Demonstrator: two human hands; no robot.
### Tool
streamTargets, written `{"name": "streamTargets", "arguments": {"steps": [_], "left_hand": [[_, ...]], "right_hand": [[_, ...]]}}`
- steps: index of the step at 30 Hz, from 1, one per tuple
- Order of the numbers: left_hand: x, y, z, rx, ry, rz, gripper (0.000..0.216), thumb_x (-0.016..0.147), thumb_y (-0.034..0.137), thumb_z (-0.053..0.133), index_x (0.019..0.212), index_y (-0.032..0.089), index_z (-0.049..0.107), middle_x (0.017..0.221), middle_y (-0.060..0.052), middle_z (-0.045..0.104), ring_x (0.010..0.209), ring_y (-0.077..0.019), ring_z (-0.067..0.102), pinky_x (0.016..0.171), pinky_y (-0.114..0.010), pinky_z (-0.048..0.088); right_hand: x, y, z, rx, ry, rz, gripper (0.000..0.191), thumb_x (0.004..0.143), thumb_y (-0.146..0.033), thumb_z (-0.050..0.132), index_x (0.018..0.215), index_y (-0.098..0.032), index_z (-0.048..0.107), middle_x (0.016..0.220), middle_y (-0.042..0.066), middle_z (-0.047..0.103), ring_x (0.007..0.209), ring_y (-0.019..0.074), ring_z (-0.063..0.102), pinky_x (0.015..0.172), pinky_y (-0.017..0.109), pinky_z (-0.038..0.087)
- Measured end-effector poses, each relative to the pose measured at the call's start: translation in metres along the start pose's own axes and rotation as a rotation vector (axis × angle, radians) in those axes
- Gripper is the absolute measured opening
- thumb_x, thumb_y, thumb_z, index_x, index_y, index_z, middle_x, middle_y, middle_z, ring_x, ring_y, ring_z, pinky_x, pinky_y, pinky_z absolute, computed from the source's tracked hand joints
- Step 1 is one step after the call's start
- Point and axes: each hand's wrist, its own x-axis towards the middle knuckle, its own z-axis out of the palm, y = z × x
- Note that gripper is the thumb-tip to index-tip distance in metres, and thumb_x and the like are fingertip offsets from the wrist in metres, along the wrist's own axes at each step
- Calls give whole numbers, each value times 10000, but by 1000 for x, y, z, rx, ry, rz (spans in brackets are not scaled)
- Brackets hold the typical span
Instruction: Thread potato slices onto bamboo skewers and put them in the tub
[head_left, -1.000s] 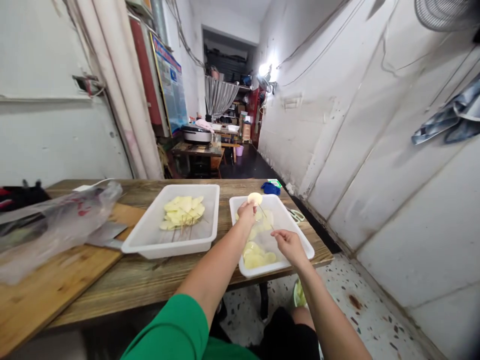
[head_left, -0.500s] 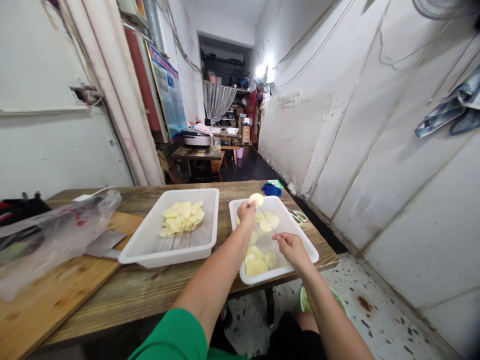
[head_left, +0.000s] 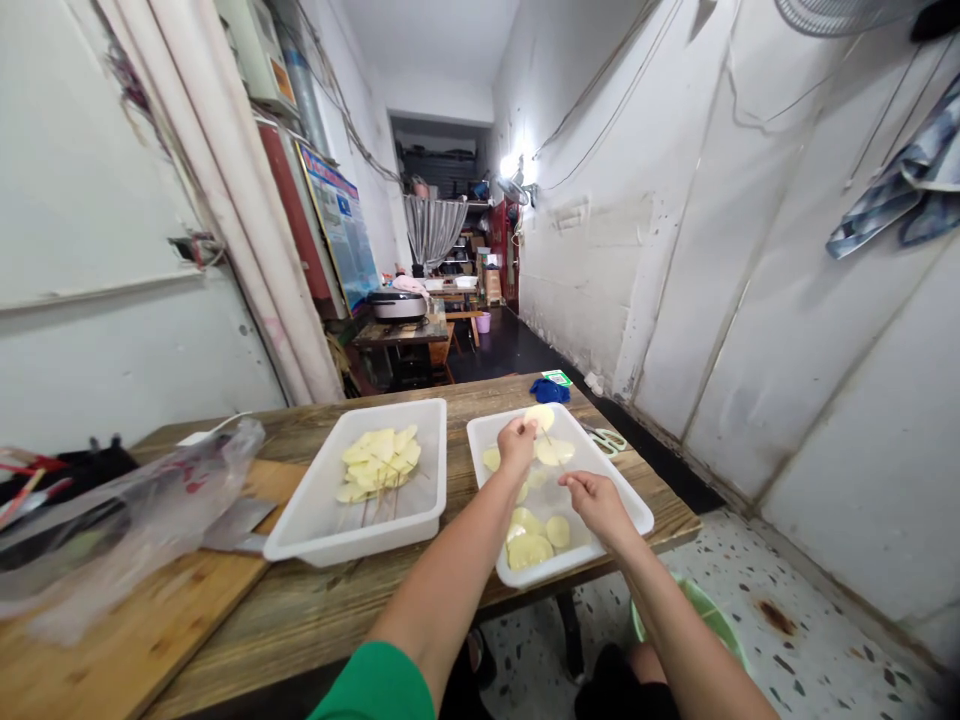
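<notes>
My left hand [head_left: 517,446] pinches a thin, pale-yellow round slice [head_left: 540,414], which looks like potato, over the far end of the right-hand white tray [head_left: 639,514]. A thin skewer [head_left: 547,435] runs from that slice toward my right hand [head_left: 598,499], whose closed fingers grip its near end. Another slice [head_left: 555,453] lies along the skewer between the hands; whether it is threaded on is unclear. Loose slices [head_left: 529,550] rest in the tray's near end. To the left, a second white tray [head_left: 442,470] holds a pile of slices [head_left: 380,452] with several thin skewers sticking out.
Beyond the right tray lie a blue cloth [head_left: 550,391] and pale-handled scissors [head_left: 609,441]. A wooden board [head_left: 217,600] at left carries a clear plastic bag [head_left: 150,520] and a broad metal blade [head_left: 244,525]. A green bucket [head_left: 705,610] stands on the floor at right.
The camera view has shifted, so the trays and table appear lower and farther right. Both hands keep their grips on the slice and skewer over the right tray.
</notes>
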Motion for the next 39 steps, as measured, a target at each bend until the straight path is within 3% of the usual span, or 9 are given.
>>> {"name": "streamTargets", "arguments": {"steps": [8, 22, 26, 30, 36, 39], "left_hand": [[1, 10, -3, -307, 32, -202, 213, 703, 307, 667, 809, 128, 620, 665, -15, 601, 510, -68, 500, 507, -191, 374], [10, 16, -9, -531, 134, -553, 46, 726, 118, 563, 703, 116, 523, 554, -17, 522, 385, -65, 419, 351, -175, 269], [10, 19, -9, -548, 139, -560, 61, 696, 102, 569, 720, 119, 517, 573, -19, 523, 402, -70, 429, 342, -169, 256], [9, 22, -8, -492, 249, -550, 56, 684, 76, 555, 715, 113, 526, 575, -14, 519, 414, -69, 433, 347, -169, 241], [6, 15, -7, -321, 271, -351, 53, 681, 148, 620, 701, 122, 579, 592, 2, 531, 440, -64, 451, 404, -177, 297], [5, 10, -7, -206, 278, -322, 79, 676, 188, 634, 713, 121, 614, 583, -3, 548, 452, -81, 473, 429, -196, 325]], "right_hand": [[-2, 0, 2, 38, -36, -55, 353, 781, -374, 440, 799, -135, 699, 495, -7, 490, 481, 138, 437, 465, 242, 309], [-3, 2, 0, 119, -150, -45, 421, 794, -433, 457, 891, -88, 679, 452, -48, 421, 446, 106, 389, 473, 233, 306], [-3, 2, -1, 132, -169, -44, 427, 790, -441, 472, 891, -83, 683, 462, -45, 423, 453, 100, 375, 466, 229, 293], [-3, 1, 0, 136, -175, -31, 442, 777, -441, 478, 909, -74, 687, 456, -49, 412, 446, 97, 361, 464, 232, 289], [-3, -2, 0, 118, -182, -22, 487, 753, -438, 471, 968, -56, 683, 452, -54, 405, 441, 100, 369, 468, 233, 306], [-4, -1, 1, 77, -173, -27, 497, 760, -423, 454, 1003, -52, 679, 450, -50, 420, 435, 107, 391, 475, 237, 329]]}}
